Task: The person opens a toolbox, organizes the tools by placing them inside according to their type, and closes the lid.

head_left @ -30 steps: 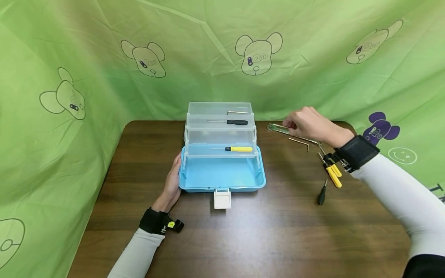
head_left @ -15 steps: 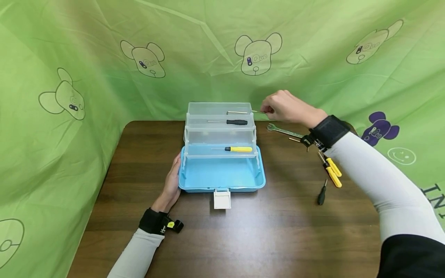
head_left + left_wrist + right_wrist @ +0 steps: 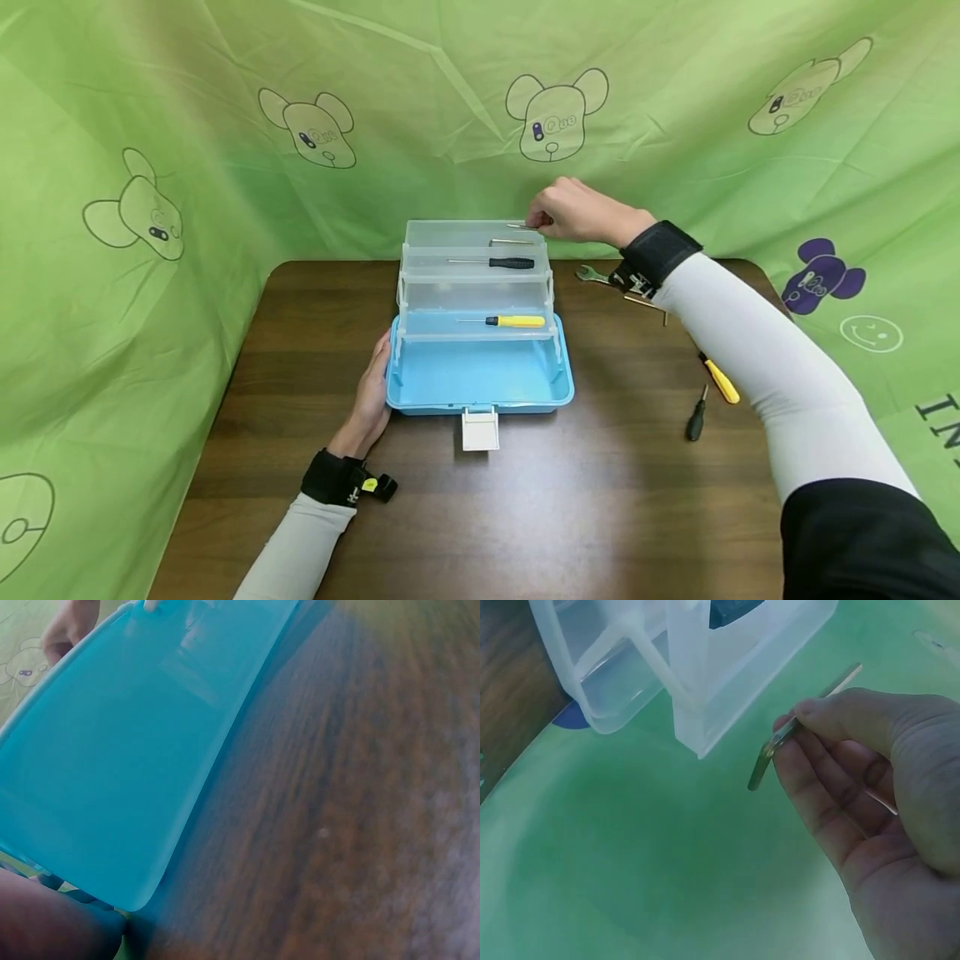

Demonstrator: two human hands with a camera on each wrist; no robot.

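Held piece: an L-shaped metal key (image 3: 778,738), upper centre of the head view, at the right end of the uppermost tray; apart from the tray walls in the right wrist view.
Right hand (image 3: 576,210): thumb and fingers pinched together on that key.
Uppermost tray (image 3: 450,233): clear plastic; contains one bent metal key (image 3: 512,242), long arm lying crosswise.
Middle tray (image 3: 427,264): clear; contains one black-handled screwdriver (image 3: 512,263), shaft to the left.
Lowest tray (image 3: 431,322): clear; contains one yellow-handled screwdriver (image 3: 517,322), shaft to the left.
Toolbox base (image 3: 480,375): light blue, centre of frame, beneath the trays; white latch (image 3: 480,430) hanging at the front.
Left hand (image 3: 369,392): against the base's left side; finger curl partly hidden, cannot tell.
Loose tools, right of frame: open-ended wrench (image 3: 589,274), partly covered by the right wrist strap (image 3: 660,252); angled key (image 3: 643,302); yellow screwdriver (image 3: 723,382); black screwdriver (image 3: 696,419).
Support: brown wooden table (image 3: 555,517).
Backdrop: green printed cloth (image 3: 435,125).
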